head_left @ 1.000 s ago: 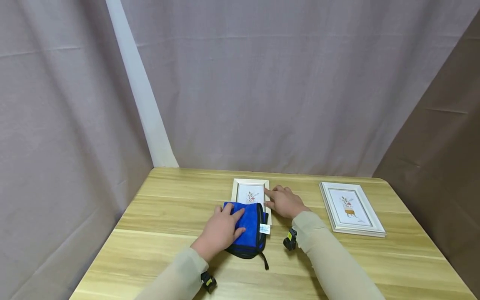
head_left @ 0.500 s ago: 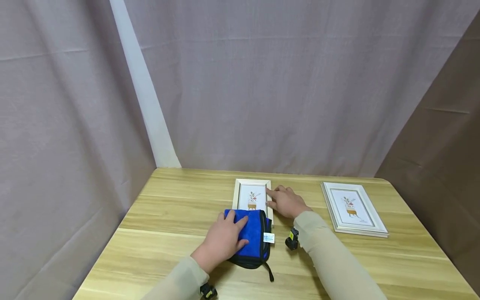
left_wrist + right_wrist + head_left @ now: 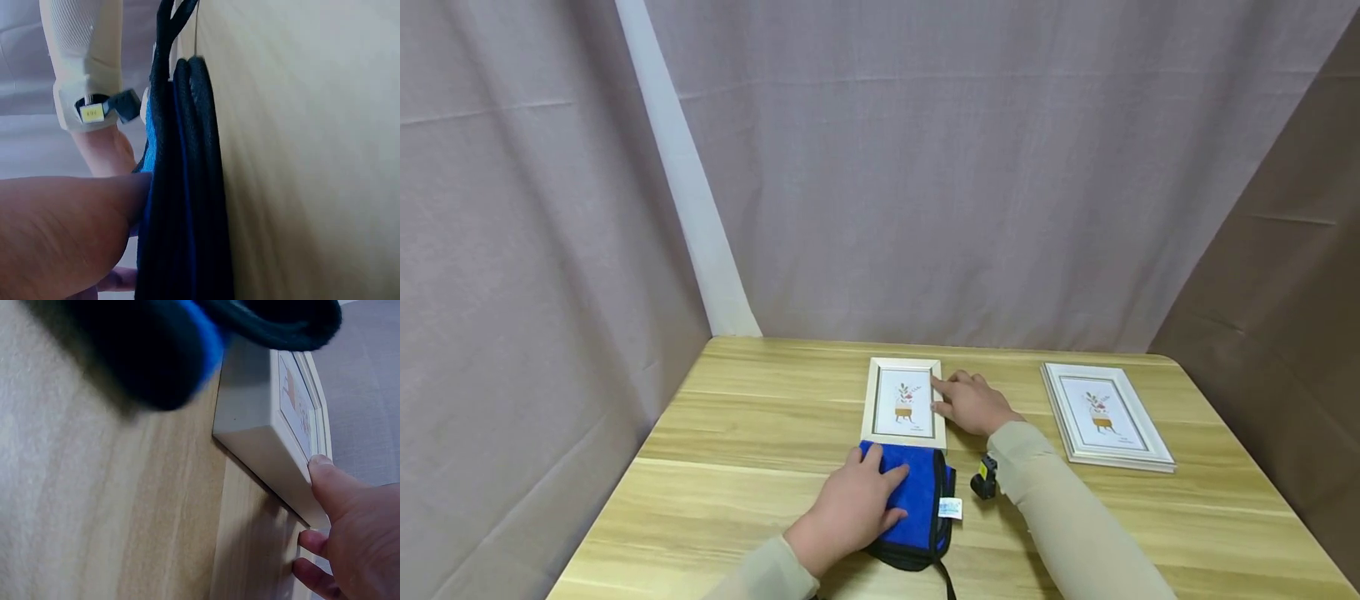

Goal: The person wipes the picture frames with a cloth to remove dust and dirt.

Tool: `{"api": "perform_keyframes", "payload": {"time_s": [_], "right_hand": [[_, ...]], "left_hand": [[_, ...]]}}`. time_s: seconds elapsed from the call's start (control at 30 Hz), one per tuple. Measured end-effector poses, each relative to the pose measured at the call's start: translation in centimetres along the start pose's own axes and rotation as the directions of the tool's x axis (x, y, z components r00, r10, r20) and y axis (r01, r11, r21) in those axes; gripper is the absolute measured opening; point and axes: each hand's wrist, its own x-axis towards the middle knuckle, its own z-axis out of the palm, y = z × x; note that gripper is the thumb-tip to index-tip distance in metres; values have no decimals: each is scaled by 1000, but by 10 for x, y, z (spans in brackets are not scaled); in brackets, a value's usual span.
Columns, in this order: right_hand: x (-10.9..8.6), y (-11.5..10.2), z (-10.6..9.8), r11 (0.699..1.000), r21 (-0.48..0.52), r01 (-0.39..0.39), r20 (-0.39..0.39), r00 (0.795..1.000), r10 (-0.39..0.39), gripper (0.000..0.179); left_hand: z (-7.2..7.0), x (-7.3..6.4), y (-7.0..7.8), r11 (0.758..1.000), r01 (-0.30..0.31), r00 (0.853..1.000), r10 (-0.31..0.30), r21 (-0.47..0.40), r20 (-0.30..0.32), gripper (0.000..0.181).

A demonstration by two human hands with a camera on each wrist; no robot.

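Low in the frame's centre, the left hand (image 3: pixel 850 510) lies flat on the blue cloth (image 3: pixel 919 492), now off the small frame (image 3: pixel 903 403); the right hand (image 3: pixel 972 404), fingers relaxed, steadies that frame. The second frame (image 3: pixel 1105 416), right, looks untouched.

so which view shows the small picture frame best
The head view: the small picture frame lies flat and almost whole, right hand touching its edge. The right wrist view shows only a blurry corner; the left wrist view shows none.
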Motion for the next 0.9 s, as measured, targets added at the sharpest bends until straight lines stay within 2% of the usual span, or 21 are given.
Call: {"api": "perform_keyframes", "payload": {"time_s": [0.1,0.33,0.6,0.7,0.77,0.9], "right_hand": [[1,-1,0,1000,7,-1,-3,1000,1,65],[3,-3,3,1000,13,-19,-5,1000,19,64],[-6,-9,10,1000,19,-12,-8,1000,12,63],[-6,-12,9,1000,14,-6,-22,1000,6,62],[-7,-13,7,1000,-7,2,-39,999,-2,60],[-8,-18,5,997,-83,9,-66,998,-14,57]], "left_hand": [[0,-1,5,1000,-17,999,17,22,28,64],[-9,-6,15,999,-16,998,14,28,66,64],[-17,-14,25,995,-82,987,73,60,140,66],[-26,-8,20,994,-106,981,98,39,170,63],[-32,0,12,993,-122,977,121,-10,178,56],[-35,20,-11,976,-113,983,137,-186,121,40]]}}
